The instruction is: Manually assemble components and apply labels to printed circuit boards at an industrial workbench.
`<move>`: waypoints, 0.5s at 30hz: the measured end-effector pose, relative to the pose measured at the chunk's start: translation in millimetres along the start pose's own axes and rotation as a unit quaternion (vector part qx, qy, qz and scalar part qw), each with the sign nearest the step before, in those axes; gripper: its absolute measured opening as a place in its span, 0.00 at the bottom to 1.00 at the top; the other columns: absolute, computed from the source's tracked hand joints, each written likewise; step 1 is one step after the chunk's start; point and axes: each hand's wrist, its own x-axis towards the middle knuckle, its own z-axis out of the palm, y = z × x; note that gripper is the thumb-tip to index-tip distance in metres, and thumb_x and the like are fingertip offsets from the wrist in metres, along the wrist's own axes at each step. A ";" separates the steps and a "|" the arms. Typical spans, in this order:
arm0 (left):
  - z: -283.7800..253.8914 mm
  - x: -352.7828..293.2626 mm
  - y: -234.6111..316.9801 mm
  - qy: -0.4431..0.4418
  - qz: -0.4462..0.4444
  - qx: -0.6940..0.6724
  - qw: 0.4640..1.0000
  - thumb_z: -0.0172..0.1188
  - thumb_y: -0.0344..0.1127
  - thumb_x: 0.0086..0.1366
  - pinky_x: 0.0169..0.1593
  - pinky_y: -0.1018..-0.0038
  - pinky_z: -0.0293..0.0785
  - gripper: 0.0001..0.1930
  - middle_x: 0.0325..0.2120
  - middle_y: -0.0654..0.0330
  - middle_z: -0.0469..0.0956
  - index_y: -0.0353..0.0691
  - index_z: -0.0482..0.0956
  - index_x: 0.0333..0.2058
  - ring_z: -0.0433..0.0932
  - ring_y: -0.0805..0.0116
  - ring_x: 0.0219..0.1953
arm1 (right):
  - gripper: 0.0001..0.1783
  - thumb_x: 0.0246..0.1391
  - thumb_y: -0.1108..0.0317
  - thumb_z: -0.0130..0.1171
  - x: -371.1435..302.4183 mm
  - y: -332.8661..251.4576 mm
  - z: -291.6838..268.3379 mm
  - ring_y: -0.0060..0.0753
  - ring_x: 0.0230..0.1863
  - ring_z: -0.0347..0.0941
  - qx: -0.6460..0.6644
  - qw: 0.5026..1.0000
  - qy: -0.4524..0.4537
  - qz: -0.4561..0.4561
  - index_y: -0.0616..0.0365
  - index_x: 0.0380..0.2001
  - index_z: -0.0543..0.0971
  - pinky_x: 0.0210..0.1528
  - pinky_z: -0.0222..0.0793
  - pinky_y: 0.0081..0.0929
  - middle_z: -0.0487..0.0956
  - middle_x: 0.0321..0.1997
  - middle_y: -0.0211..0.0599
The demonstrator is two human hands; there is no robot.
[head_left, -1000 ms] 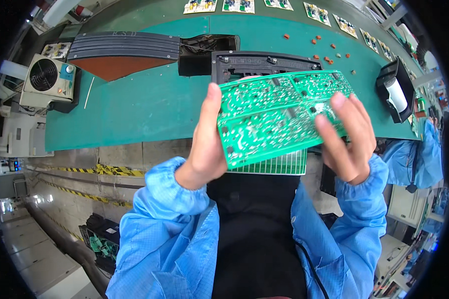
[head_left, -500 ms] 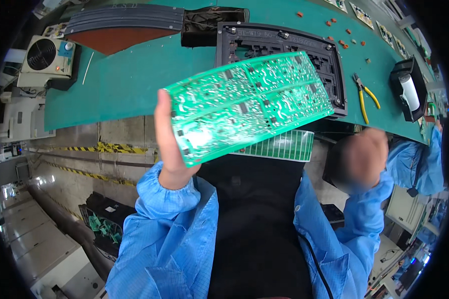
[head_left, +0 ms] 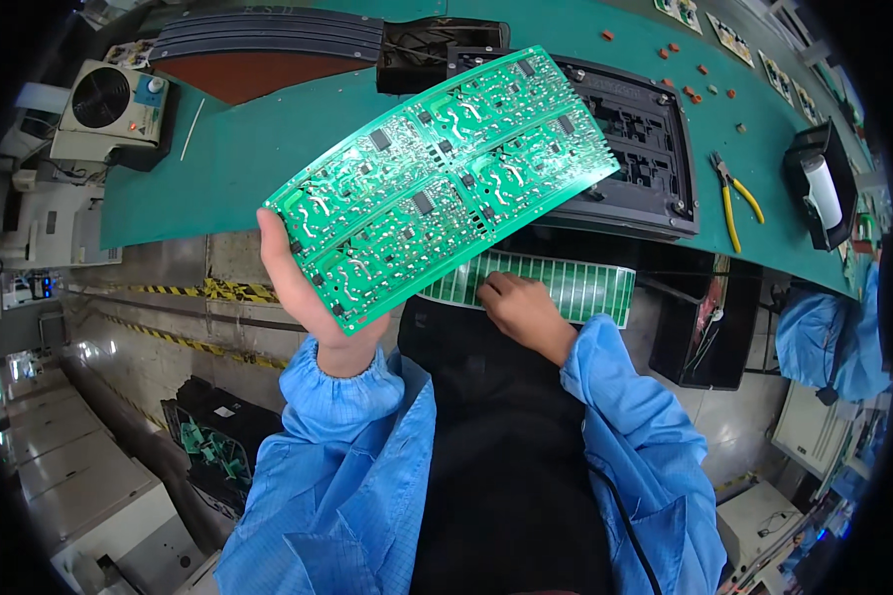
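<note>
Toward the bench's (head_left: 218, 178) left edge, a dark grey box (head_left: 268, 38) bears pale lettering. The left hand (head_left: 318, 309) grasps the printed circuit board panel (head_left: 445, 186) by its lower-left end, above the bench's near edge, long axis slanting up rightward. Below-right of it, the right hand (head_left: 526, 311) rests curled fingers on the green label sheet (head_left: 593, 290); whether they pinch anything, I cannot tell.

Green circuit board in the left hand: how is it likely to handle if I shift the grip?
The green circuit board is probably stiff: it shows no obvious sag though the left hand grips one end. It may tip, since most of its length extends beyond that hand. The exposed dark chips suggest a fragile face.
</note>
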 end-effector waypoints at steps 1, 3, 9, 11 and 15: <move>-1.3 2.4 0.1 -0.002 0.002 -0.002 1.000 0.40 0.59 0.79 0.59 0.60 0.76 0.31 0.58 0.52 0.77 0.38 0.72 0.62 0.79 0.58 0.56 | 0.13 0.55 0.65 0.65 -1.6 0.3 -2.9 0.46 0.38 0.79 0.009 1.000 0.019 -0.012 0.57 0.42 0.79 0.33 0.76 0.43 0.77 0.38 0.39; -5.9 6.8 0.0 0.033 -0.004 0.033 0.999 0.40 0.59 0.78 0.58 0.60 0.76 0.30 0.56 0.53 0.78 0.38 0.72 0.61 0.80 0.59 0.55 | 0.12 0.54 0.67 0.65 -5.2 -9.0 -27.6 0.46 0.38 0.79 0.017 0.999 0.039 -0.024 0.58 0.41 0.79 0.33 0.76 0.43 0.77 0.38 0.38; -22.6 18.4 8.5 0.125 -0.023 0.133 0.983 0.42 0.56 0.78 0.57 0.63 0.77 0.28 0.54 0.54 0.79 0.37 0.73 0.59 0.81 0.60 0.52 | 0.16 0.44 0.83 0.67 -22.4 0.7 -203.6 0.43 0.34 0.81 -0.031 0.949 0.282 -0.140 0.59 0.38 0.79 0.40 0.78 0.33 0.82 0.37 0.41; -30.2 23.7 11.0 0.103 -0.026 0.132 0.986 0.43 0.54 0.79 0.56 0.65 0.77 0.27 0.54 0.54 0.79 0.36 0.73 0.58 0.81 0.61 0.52 | 0.14 0.50 0.88 0.64 -9.5 35.9 -244.6 0.38 0.35 0.79 -0.105 0.928 0.353 -0.056 0.63 0.40 0.79 0.34 0.74 0.28 0.81 0.38 0.42; -39.3 33.5 9.7 0.118 -0.020 0.163 0.979 0.43 0.53 0.79 0.56 0.65 0.77 0.26 0.53 0.54 0.80 0.36 0.73 0.58 0.81 0.62 0.52 | 0.13 0.58 0.79 0.66 1.1 144.3 -290.7 0.30 0.39 0.80 -0.144 0.924 0.349 0.063 0.61 0.46 0.79 0.36 0.73 0.23 0.82 0.40 0.38</move>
